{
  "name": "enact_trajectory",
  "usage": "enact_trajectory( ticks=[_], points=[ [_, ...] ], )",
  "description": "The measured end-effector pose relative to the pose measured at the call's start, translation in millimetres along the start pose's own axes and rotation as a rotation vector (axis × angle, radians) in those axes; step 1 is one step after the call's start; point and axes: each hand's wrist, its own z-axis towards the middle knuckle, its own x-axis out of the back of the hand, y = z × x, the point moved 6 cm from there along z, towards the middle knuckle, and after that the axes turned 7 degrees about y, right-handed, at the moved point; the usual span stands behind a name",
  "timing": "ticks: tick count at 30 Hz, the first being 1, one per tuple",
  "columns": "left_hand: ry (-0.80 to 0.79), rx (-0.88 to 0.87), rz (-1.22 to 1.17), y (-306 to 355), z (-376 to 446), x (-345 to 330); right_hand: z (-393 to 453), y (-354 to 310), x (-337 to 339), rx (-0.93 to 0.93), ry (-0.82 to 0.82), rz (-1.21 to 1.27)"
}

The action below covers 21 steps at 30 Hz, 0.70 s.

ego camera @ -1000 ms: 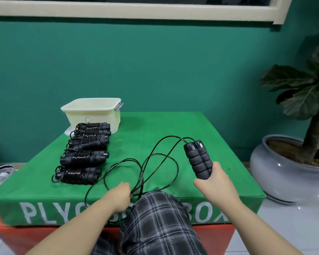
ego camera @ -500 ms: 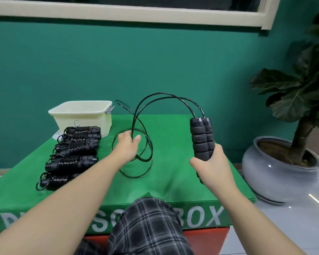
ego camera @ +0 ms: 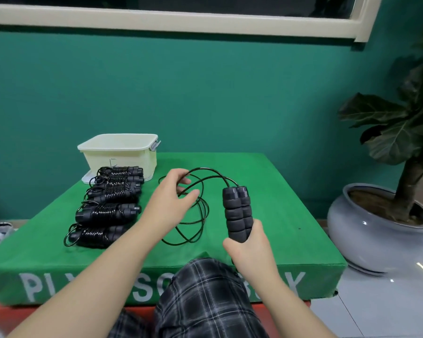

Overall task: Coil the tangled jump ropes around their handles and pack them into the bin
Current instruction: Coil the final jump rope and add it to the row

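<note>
My right hand (ego camera: 250,247) grips the lower ends of two black foam jump-rope handles (ego camera: 237,213), held side by side and upright over the green box top. Their thin black rope (ego camera: 200,213) arcs from the handle tops to the left and hangs in loose loops on the cloth. My left hand (ego camera: 171,202) holds the rope loops between thumb and fingers, just left of the handles. Several coiled jump ropes (ego camera: 108,213) lie in a row at the left. The cream bin (ego camera: 120,152) stands behind that row at the far left corner.
The green plyo box (ego camera: 279,211) ends close in front of my checked-trousered knee (ego camera: 205,293). A potted plant in a grey pot (ego camera: 381,230) stands on the floor to the right. A white lid (ego camera: 86,178) lies under the bin.
My left hand lifted the rope from the near edge up off the box, then came down and right toward the handles. The rope loops now lie lower on the cloth. The handles sank slightly.
</note>
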Motion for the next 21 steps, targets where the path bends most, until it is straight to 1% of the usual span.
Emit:
enact_trajectory(
  ticks=[2,5,9,11,13,16,18,19,21],
  points=[
    [0.016,-0.078,0.02,13,-12,5,-4,-3,-16,0.02,-0.009,0.026],
    [0.014,-0.226,0.161,28,-27,10,-8,-9,-41,0.047,0.0,0.126],
    [-0.017,-0.287,0.345,31,-35,22,-11,1,-67,0.029,0.069,0.181],
    [0.003,-0.277,0.4,27,-35,28,-16,9,-74,0.071,0.068,0.149],
    [-0.008,-0.29,0.464,25,-36,27,-20,11,-77,0.141,0.041,0.111],
    [-0.093,-0.377,0.577,26,-39,14,-22,11,-80,0.184,-0.063,0.089],
    [-0.164,-0.362,0.599,21,-39,5,-21,12,-79,0.182,-0.131,0.104],
    [-0.199,-0.326,0.564,17,-38,1,-21,13,-78,0.184,-0.163,0.109],
    [-0.239,-0.227,0.418,12,-38,-6,-20,14,-76,0.183,-0.204,0.102]
  ],
)
